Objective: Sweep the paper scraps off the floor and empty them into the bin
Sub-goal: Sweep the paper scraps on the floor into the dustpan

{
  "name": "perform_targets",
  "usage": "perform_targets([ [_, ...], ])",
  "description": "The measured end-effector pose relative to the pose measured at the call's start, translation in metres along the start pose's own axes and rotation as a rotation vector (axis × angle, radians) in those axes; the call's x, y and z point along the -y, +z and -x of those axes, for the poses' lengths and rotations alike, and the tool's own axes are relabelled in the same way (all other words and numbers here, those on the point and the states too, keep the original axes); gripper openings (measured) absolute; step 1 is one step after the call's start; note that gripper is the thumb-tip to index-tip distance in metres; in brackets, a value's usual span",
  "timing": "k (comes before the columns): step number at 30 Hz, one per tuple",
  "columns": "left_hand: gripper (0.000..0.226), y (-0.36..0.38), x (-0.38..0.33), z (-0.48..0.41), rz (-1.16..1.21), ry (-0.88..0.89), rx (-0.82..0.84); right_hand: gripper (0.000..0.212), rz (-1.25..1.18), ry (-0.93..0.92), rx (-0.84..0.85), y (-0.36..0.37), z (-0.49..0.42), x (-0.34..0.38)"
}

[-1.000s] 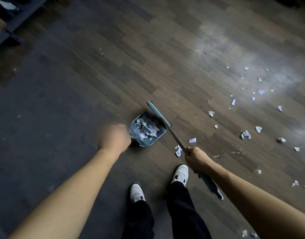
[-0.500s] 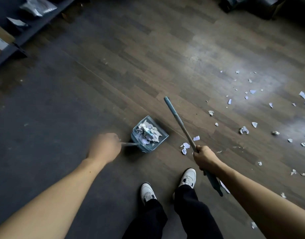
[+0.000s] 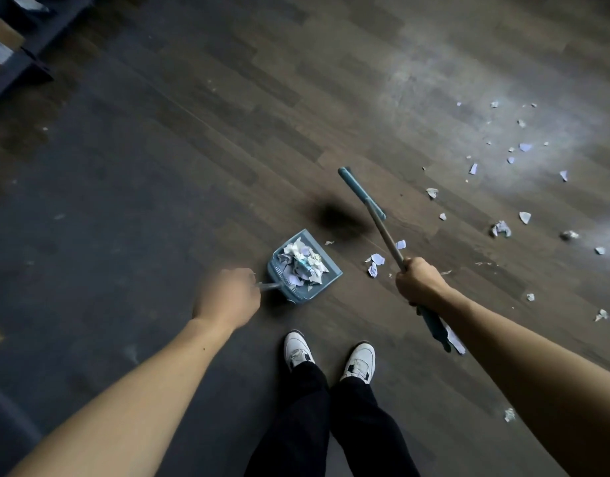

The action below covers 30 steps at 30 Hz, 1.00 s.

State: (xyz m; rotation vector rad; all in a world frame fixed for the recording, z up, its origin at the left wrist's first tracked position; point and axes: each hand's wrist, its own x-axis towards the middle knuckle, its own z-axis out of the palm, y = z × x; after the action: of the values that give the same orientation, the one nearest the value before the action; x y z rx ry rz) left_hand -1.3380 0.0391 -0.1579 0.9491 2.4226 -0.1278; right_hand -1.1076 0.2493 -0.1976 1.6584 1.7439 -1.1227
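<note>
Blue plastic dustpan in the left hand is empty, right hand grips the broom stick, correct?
Not empty: the head view shows the blue plastic dustpan heaped with white paper scraps. Left hand holds it, right hand grips the wooden broom stick.

Dim overall. The floor [image 3: 159, 201] is lit only by a pale glare patch at upper right; the left side is left in deep shade. The left hand [image 3: 228, 297] is smeared by motion blur. Plank lines are bent by wide-angle distortion toward the edges.
</note>
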Motion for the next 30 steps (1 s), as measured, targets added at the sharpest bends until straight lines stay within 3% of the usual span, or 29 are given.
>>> perform_targets([
  [6, 0.019, 0.017, -0.024, 0.005, -0.052, 0.013, -0.031, 0.035, 0.058, 0.007, 0.058, 0.021, -0.010, -0.020],
  [14, 0.021, 0.017, -0.032, 0.005, -0.071, 0.005, -0.043, 0.023, 0.116, -0.093, 0.231, 0.031, 0.021, -0.033],
  [23, 0.019, 0.017, -0.034, 0.010, -0.074, 0.009, -0.051, 0.027, 0.040, -0.111, 0.105, 0.016, 0.030, -0.037],
  [30, 0.017, 0.018, -0.027, 0.010, -0.053, 0.011, -0.055, 0.031, 0.005, -0.081, 0.206, 0.040, 0.033, -0.035],
])
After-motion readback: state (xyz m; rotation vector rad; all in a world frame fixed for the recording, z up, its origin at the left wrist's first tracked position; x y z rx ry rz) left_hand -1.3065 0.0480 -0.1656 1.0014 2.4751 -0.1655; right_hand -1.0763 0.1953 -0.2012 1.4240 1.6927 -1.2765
